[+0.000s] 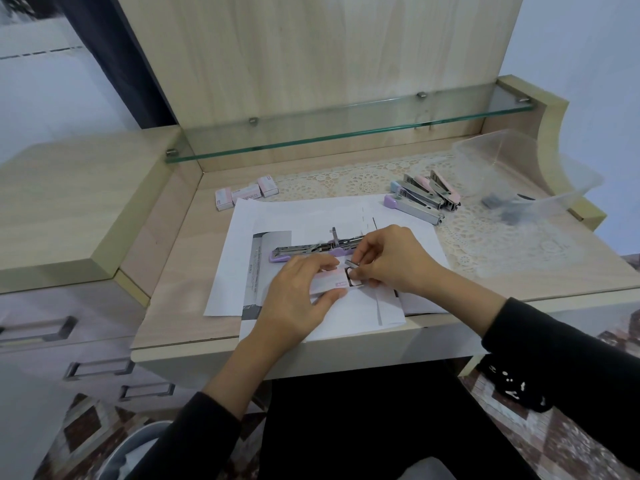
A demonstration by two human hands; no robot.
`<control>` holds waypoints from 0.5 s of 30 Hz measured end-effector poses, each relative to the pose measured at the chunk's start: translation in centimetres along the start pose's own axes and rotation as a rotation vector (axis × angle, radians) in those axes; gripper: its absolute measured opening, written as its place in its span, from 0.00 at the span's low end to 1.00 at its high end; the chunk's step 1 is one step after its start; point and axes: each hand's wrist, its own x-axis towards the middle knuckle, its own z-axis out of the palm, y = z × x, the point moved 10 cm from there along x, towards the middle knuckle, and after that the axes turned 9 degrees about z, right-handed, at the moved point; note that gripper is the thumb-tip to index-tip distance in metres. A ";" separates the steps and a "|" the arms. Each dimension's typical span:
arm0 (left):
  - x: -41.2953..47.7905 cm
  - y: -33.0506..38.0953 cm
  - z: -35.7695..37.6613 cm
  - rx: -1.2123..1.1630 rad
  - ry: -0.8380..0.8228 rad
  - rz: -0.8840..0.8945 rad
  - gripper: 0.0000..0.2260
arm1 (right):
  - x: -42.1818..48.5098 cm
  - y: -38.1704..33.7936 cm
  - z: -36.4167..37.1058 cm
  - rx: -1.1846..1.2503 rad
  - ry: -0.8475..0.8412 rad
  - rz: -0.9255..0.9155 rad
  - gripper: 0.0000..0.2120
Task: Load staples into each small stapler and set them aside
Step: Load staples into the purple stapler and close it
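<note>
Head view (the only view).

**Hands.** The left hand (301, 299) has its fingers curled round a small staple box (327, 281), with the thumb along the near side and the fingers over the top. The box sits low over the sheets of paper (311, 213). The right hand (393, 261) pinches a short strip of staples (354, 263) between thumb and forefinger at the box's open right end. Its other fingers are tucked under. The two hands are close together and meet at the box.

**Hard to make out.**
- The left fingers cover most of the box, and its label print is unreadable.
- I cannot tell whether the strip is clear of the box or still partly inside.
- The right hand hides the right end of the open stapler (301, 250).

**Task's thing.** The open stapler lies flat on the paper just behind the hands. Its long axis runs left to right, with the lilac tip to the left. A thin metal part stands up at about mid-length.

**Elsewhere.**
- A cluster of other staplers (422, 195) lies at an angle on the lace mat (367, 174), rear right.
- Three spare boxes (246, 194) sit rear left.
- A clear tub (554, 174) is at the right edge, with blurred dark contents.
</note>
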 end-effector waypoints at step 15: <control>0.0 -0.3 0.0 -0.068 0.005 -0.013 0.18 | -0.2 0.0 0.7 0.153 0.022 0.043 0.07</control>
